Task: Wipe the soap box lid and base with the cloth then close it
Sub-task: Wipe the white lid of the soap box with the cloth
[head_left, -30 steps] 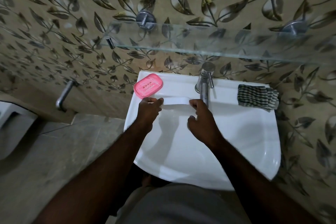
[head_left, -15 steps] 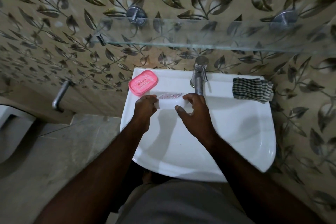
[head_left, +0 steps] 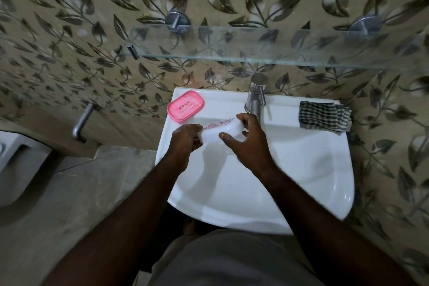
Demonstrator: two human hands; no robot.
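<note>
Since earlier frames: white lid turned between hands, patterned face now up. Left hand fingers curled round left end; right hand pinches right end. Lid over sink, mid-frame. Pink base on rim, left of tap; checked cloth on rim at right.

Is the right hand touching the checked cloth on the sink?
Apart. The head view shows the right hand holding the white lid with the left hand, while bare sink rim separates it from the cloth.
</note>
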